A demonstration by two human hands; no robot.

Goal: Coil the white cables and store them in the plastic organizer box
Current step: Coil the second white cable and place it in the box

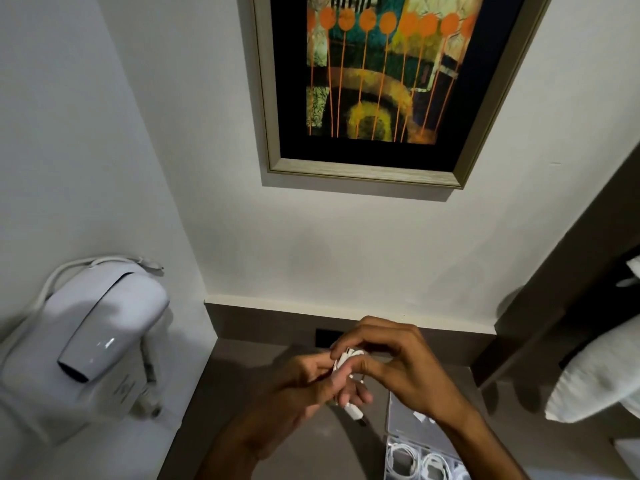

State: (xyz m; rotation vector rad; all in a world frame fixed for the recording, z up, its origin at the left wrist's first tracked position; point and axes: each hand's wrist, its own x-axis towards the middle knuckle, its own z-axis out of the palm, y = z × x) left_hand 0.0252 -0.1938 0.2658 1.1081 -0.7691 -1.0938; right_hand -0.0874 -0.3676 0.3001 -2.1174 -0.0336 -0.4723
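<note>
Head view, left hand and right hand clamped on white cable, organizer box at bottom edge.

1. The white cable held between the two hands has a smooth, plastic-looking sheath, and its connector end is glossy white plastic.
2. The organizer box, at the near right, is clear, slightly frosted plastic; the coiled cables in it look smooth and white.
3. The worktop is a matt grey-brown surface, smooth and without visible grain.
4. The hair dryer, on the left, is glossy white plastic that catches highlights.
5. The picture frame, on the far wall, looks like pale brushed wood; the wall is matt white paint.
6. The towel, at the right, is white cloth with a rough nap.
</note>
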